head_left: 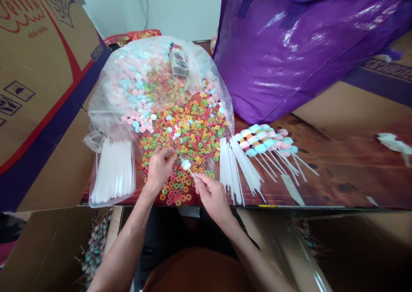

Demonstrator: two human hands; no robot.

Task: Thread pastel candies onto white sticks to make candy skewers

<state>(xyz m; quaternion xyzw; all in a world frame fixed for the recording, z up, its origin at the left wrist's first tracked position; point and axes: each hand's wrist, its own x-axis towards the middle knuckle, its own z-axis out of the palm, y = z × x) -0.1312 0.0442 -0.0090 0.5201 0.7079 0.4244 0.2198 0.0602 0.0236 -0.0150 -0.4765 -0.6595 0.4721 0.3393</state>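
Note:
My right hand [210, 192] pinches a thin white stick [189, 171] that carries a pale round candy [186, 165] near its far end. My left hand [159, 167] rests with curled fingers on a heap of small coloured ring candies [189, 131], its fingertips pinched among the rings close to the stick's tip. The rings and pastel round candies [135, 94] spill from an open clear plastic bag [106, 90] on the wooden table [337, 171].
Loose white sticks [236, 167] lie right of my hands, beside several finished candy skewers [267, 144]. A clear tub of sticks [112, 174] stands at the left. A purple bag [289, 47] and cardboard boxes [38, 68] crowd the back and sides. More skewers fill a box [95, 244] below.

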